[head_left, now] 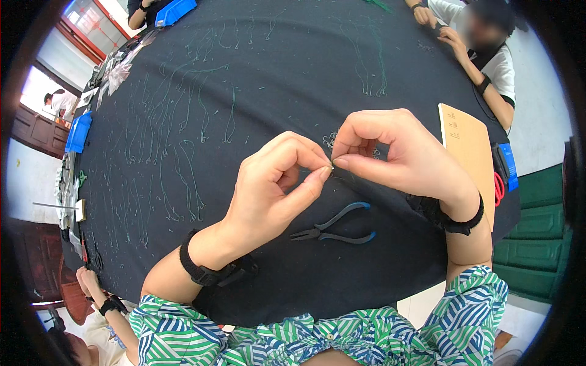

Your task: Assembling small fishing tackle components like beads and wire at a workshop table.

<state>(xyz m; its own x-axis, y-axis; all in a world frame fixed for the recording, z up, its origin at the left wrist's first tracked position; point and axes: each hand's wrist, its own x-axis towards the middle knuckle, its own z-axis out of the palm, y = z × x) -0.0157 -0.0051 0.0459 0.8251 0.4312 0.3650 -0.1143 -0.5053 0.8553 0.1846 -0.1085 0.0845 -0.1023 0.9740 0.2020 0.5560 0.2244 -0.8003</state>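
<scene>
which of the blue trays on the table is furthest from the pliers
The blue tray at the far top edge of the black table, by another person's arm. The other blue tray, on the left edge, lies closer to the pliers.

Under my hands the pliers (334, 227) lie on the desk (293, 79), the one thing in the way there. Left of the pliers, green wire loops (183, 165) are spread widely over the cloth. Right of the pliers a tan board (469, 152) stands near the edge. Beyond the pliers, toward the desk's middle, the cloth is open.
</scene>
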